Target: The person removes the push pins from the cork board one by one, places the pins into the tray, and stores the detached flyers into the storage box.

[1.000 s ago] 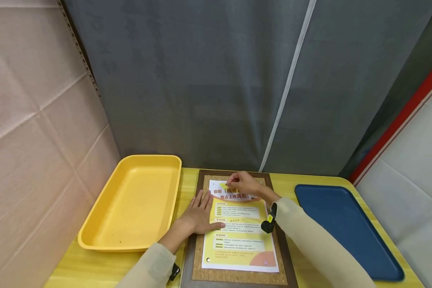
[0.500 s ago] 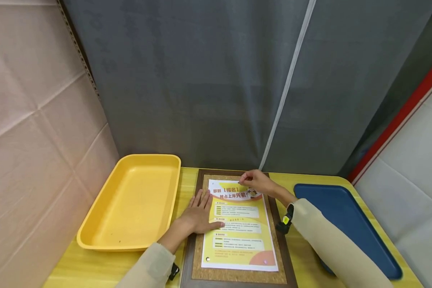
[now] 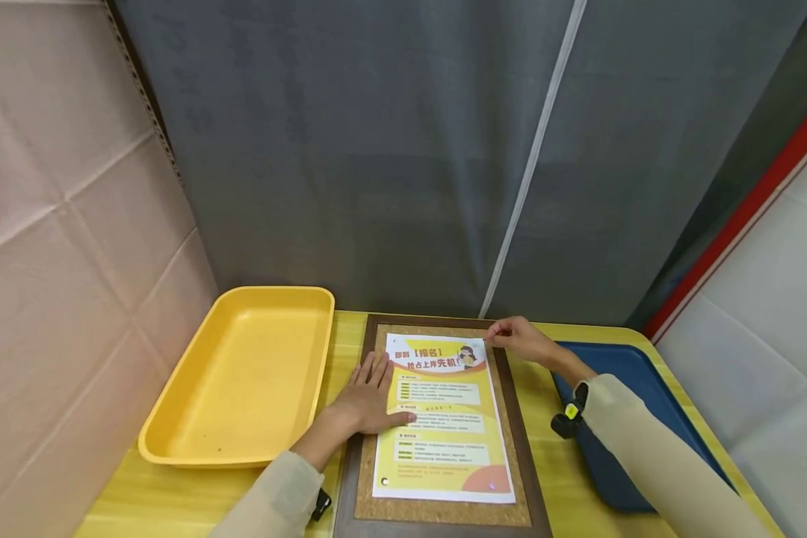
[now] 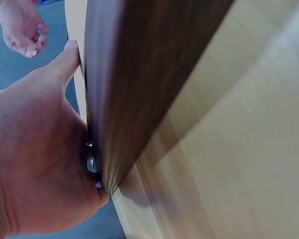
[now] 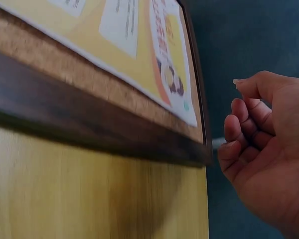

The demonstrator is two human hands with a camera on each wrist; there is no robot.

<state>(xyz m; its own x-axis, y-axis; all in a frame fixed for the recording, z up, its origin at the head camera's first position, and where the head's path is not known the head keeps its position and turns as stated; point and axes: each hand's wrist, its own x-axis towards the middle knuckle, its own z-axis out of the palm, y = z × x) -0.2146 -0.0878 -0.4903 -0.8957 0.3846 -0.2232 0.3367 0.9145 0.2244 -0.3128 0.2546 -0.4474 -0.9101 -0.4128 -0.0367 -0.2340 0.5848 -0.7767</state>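
A yellow and white printed poster (image 3: 444, 472) lies on a cork board (image 3: 442, 512) with a dark brown frame (image 3: 527, 463). Small pins show at its bottom left, bottom right and top left corners. My left hand (image 3: 370, 403) lies flat, fingers spread, across the poster's left edge and the frame. Thumb and forefinger of my right hand (image 3: 523, 342) pinch a tiny push pin (image 5: 236, 81), mostly hidden by the fingertips. In the head view they sit right at the poster's top right corner; the other fingers are curled (image 5: 239, 124).
A yellow tray (image 3: 242, 373) stands left of the board on the wooden table (image 3: 155, 501). To the right lies a dark blue tray (image 3: 612, 478), partly under my right forearm. A grey curtain (image 3: 356, 149) hangs directly behind the table.
My right hand has moved rightward along the poster's top, from its upper middle to the top right corner, uncovering the heading and cartoon figure. My left hand has stayed in place.
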